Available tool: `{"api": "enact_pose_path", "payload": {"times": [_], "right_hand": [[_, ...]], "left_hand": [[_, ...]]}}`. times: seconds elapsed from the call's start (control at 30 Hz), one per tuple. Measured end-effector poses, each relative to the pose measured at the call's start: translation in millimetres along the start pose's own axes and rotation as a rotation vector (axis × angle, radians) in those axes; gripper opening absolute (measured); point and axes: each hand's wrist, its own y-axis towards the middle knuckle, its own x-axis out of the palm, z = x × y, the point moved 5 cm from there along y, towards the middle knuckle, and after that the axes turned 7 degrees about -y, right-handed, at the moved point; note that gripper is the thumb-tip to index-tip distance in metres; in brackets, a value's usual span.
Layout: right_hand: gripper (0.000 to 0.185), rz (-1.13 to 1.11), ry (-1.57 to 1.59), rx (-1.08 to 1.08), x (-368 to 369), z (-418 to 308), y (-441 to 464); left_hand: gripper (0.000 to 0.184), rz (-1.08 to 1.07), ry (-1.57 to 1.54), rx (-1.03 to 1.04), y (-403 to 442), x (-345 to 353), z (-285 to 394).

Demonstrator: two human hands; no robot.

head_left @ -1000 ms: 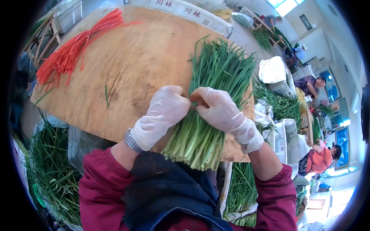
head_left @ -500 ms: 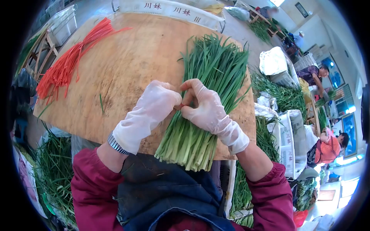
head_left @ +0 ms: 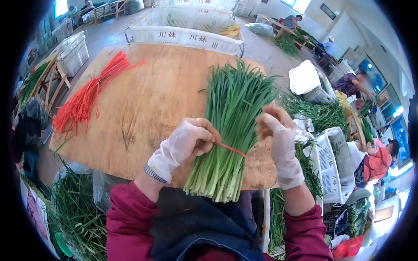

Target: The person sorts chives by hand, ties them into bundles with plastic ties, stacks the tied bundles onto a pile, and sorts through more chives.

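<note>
A thick bundle of garlic chives lies on the wooden table, dark leaves pointing away from me and pale stems toward me. A red tie runs across its stems. My left hand, in a translucent glove, is closed at the bundle's left side, thumb and fingers pinching the tie's end. Off to the right of the bundle, my right hand, also gloved, is raised with bent, parted fingers and nothing visible in them; its fingertips are slightly blurred.
A pile of red ties lies on the left of the wooden table. White crates stand beyond the far edge. Loose greens are heaped at lower left, more at right beside crates. Other people work at right.
My right hand has let go at the front of the bundle and moved right, exposing the red tie. My left hand stays at the bundle's left side. The view has tilted up.
</note>
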Motion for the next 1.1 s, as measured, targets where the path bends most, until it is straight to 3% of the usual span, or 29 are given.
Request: {"api": "enact_pose_path", "payload": {"times": [0.07, 0.2, 0.33, 0.43, 0.6, 0.73, 0.83, 0.93, 1.03, 1.1], "right_hand": [[0.042, -0.035, -0.085, 0.229, -31.6, 29.5, -0.4], [0.057, -0.172, -0.148, 0.468, -29.2, 63.8, 3.4], [0.068, -0.219, 0.029, 0.4, 12.0, 62.1, 47.8], [0.062, -0.175, -0.046, 0.436, 32.5, 60.9, 87.4], [0.035, -0.124, -0.005, 0.37, 74.9, 42.0, 102.4], [0.022, -0.175, 0.336, 0.464, 86.5, 51.0, 110.6], [0.028, -0.204, 0.458, 0.207, 65.8, -5.7, 97.8], [0.037, -0.066, 0.398, -0.137, 29.6, -94.2, 64.1], [0.05, 0.105, 0.306, -0.479, -12.1, -144.4, 55.3], [0.019, 0.065, 0.309, -0.65, -28.2, -178.7, 31.8]], "left_hand": [[0.01, 0.052, -0.066, -0.031, -1.5, -11.0, -1.9], [0.01, 0.108, -0.231, -0.086, -7.8, -38.3, -7.6], [0.01, 0.109, -0.317, -0.142, -6.4, -49.6, -9.2], [0.009, 0.071, -0.338, -0.197, -0.7, -58.8, -9.5], [0.01, 0.004, -0.344, -0.312, 10.1, -62.5, -9.5], [0.009, -0.041, -0.177, -0.312, 2.4, -44.4, 9.6], [0.009, -0.054, 0.141, -0.302, -14.8, -12.1, 47.4], [0.009, -0.098, 0.84, 0.104, -25.0, 35.1, 97.9], [0.011, 0.11, 1.185, 0.205, -37.3, 83.5, 132.1], [0.015, 0.189, 1.321, 0.269, -34.3, 97.9, 141.4]]}}
